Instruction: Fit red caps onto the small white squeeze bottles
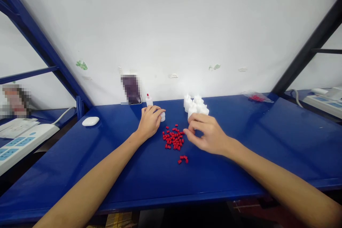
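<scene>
My left hand (150,121) is closed around a small white plastic bottle (162,117). Only the bottle's right side shows past my fingers. Behind that hand stands another white bottle (149,102) with a red tip cap on it. My right hand (204,131) is curled, its thumb and fingertips drawn together just right of a pile of small red caps (175,139). Whether a cap sits in that pinch is hidden. Just beyond my right hand stands a cluster of several white bottles (194,106) with pointed tops and no red caps visible.
A few loose red caps (183,158) lie nearer the front edge of the blue table (128,181). A phone (132,89) leans on the wall. At left are a white rounded case (91,121) and a power strip (24,142); a clear bag with red pieces (257,97) lies back right.
</scene>
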A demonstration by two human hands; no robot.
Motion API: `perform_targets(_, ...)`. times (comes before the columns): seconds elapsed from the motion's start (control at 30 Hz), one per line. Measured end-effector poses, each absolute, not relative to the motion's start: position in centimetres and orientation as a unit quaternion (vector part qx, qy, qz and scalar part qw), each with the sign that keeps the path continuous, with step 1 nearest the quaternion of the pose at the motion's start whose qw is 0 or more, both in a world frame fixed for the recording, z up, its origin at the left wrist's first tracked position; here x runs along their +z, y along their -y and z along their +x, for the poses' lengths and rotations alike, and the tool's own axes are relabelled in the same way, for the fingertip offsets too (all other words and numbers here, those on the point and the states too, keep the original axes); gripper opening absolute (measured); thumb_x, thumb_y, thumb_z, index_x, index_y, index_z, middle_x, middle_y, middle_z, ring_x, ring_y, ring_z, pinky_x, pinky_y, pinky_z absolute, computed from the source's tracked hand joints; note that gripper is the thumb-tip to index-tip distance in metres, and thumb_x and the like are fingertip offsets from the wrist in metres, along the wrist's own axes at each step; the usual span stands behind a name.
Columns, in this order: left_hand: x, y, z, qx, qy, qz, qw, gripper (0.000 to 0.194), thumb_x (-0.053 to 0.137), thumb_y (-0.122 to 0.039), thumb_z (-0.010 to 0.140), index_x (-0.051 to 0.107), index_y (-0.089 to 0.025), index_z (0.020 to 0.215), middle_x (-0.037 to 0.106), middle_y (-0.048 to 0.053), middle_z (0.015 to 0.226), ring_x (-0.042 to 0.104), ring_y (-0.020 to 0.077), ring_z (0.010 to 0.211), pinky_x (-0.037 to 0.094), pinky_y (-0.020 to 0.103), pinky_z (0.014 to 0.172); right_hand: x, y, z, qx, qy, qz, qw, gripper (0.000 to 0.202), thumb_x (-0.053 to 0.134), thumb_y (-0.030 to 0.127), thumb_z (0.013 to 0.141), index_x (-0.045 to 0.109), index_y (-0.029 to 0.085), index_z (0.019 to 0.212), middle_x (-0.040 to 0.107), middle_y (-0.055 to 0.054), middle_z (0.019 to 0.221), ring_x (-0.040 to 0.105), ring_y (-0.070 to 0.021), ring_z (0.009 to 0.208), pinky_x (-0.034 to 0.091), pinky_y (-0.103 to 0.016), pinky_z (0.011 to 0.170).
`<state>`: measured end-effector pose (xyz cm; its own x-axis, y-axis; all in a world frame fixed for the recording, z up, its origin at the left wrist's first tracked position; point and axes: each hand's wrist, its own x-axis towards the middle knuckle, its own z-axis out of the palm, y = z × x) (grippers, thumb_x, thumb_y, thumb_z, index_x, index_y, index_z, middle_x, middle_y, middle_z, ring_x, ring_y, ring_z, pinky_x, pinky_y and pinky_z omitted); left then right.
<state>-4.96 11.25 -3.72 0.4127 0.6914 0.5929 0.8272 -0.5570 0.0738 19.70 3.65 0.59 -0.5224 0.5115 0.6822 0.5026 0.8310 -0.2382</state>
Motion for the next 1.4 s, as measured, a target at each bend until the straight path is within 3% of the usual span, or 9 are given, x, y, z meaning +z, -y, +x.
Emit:
perform_targets(0.13, -3.4, -10.4, -4.6, -0.389, 0.416, -0.812, 0.127, 0.032, 0.044, -0.015, 0.095, 0.068, -0.023, 0.114, 0.067, 0.007, 0.107, 0.056, 0.0233, 0.105, 0.039, 0.043, 0.092, -0.7, -3.0, 18.3, 0.06, 0.87, -0.301, 0.386, 0.009, 0.049, 0.022, 0.092, 0.056, 0.019, 0.087, 0.06, -0.002, 0.078, 0.053, -0.0121, 0.061, 0.042, -0.026, 0.06)
perform_targets(0.27, -3.4, -8.4, -3.2, -0.426, 0.322, -0.836, 0.128, 0.029, 0.048, -0.017, 0.096, 0.065, -0.024, 0.118, 0.07, 0.006, 0.102, 0.061, 0.0198, 0.097, 0.043, 0.039, 0.088, -1.4, -3.1, 17.9, 0.061, 0.823, -0.39, 0.408, 0.03, 0.053, 0.029, 0.09, 0.046, 0.02, 0.118, 0.063, -0.007, 0.1, 0.058, -0.0125, 0.061, 0.044, -0.025, 0.053)
perform_targets(0.53, -2.9, -6.7, -1.7, -0.431, 0.163, -0.875, 0.145, 0.025, 0.047, -0.017, 0.097, 0.055, -0.018, 0.121, 0.07, 0.007, 0.095, 0.064, 0.0168, 0.086, 0.048, 0.031, 0.075, -1.7, -3.4, 18.1, 0.075, 0.808, -0.333, 0.481, 0.027, 0.059, 0.03, 0.087, 0.049, 0.023, 0.111, 0.063, 0.002, 0.076, 0.055, -0.0113, 0.054, 0.045, -0.024, 0.052)
perform_targets(0.6, -2.6, -6.7, -1.7, -0.399, 0.16, -0.889, 0.158, 0.024, 0.039, -0.025, 0.1, 0.056, -0.016, 0.115, 0.069, 0.009, 0.093, 0.063, 0.018, 0.084, 0.048, 0.032, 0.072, -1.8, -3.3, 17.9, 0.089, 0.811, -0.319, 0.482, 0.021, 0.06, 0.033, 0.088, 0.054, 0.022, 0.105, 0.064, 0.001, 0.077, 0.056, -0.0113, 0.055, 0.046, -0.024, 0.052)
perform_targets(0.8, -2.1, -6.8, -1.4, -0.317, 0.144, -0.919, 0.186, 0.056, 0.01, -0.044, 0.103, 0.053, -0.017, 0.081, 0.054, 0.006, 0.068, 0.045, 0.018, 0.06, 0.038, 0.032, 0.057, -2.3, -2.9, 17.4, 0.179, 0.815, -0.307, 0.458, 0.023, 0.066, 0.036, 0.084, 0.048, 0.022, 0.088, 0.058, 0.005, 0.068, 0.051, -0.0099, 0.053, 0.043, -0.022, 0.05)
perform_targets(1.0, -2.2, -7.3, -1.0, -0.323, 0.182, -0.9, 0.228, 0.046, 0.015, -0.034, 0.104, 0.046, -0.02, 0.072, 0.048, 0.003, 0.061, 0.04, 0.0174, 0.054, 0.034, 0.032, 0.055, -1.8, -2.9, 17.3, 0.303, 0.803, -0.288, 0.426, 0.033, 0.072, 0.038, 0.082, 0.05, 0.022, 0.101, 0.061, 0.002, 0.079, 0.055, -0.0116, 0.061, 0.047, -0.024, 0.055)
perform_targets(1.1, -2.2, -7.4, -0.9, -0.285, 0.224, -0.906, 0.218, 0.036, 0.024, -0.028, 0.101, 0.043, -0.021, 0.072, 0.05, 0.003, 0.061, 0.043, 0.0185, 0.055, 0.037, 0.033, 0.057, -1.6, -2.9, 17.2, 0.268, 0.806, -0.325, 0.416, 0.035, 0.074, 0.036, 0.079, 0.046, 0.022, 0.096, 0.06, 0.003, 0.077, 0.051, -0.0108, 0.058, 0.042, -0.023, 0.053)
perform_targets(1.27, -1.9, -7.4, -2.1, -0.264, 0.356, -0.879, 0.175, 0.021, 0.029, -0.02, 0.093, 0.045, -0.021, 0.079, 0.052, 0.003, 0.065, 0.047, 0.0203, 0.059, 0.04, 0.033, 0.059, -1.6, -2.8, 17.6, 0.051, 0.846, -0.297, 0.44, 0.034, 0.054, 0.032, 0.094, 0.035, 0.022, 0.067, 0.044, 0.005, 0.057, 0.037, -0.0099, 0.051, 0.032, -0.026, 0.053)
perform_targets(1.4, -1.6, -7.3, -3.3, -0.245, 0.323, -0.903, 0.14, 0.019, 0.033, -0.014, 0.091, 0.05, -0.018, 0.084, 0.055, 0.005, 0.077, 0.048, 0.0197, 0.069, 0.043, 0.033, 0.067, -0.4, -3.5, 19.4, -0.017, 0.825, -0.308, 0.473, 0.023, 0.052, 0.035, 0.092, 0.042, 0.022, 0.077, 0.048, 0.002, 0.066, 0.044, -0.0134, 0.058, 0.035, -0.027, 0.057)
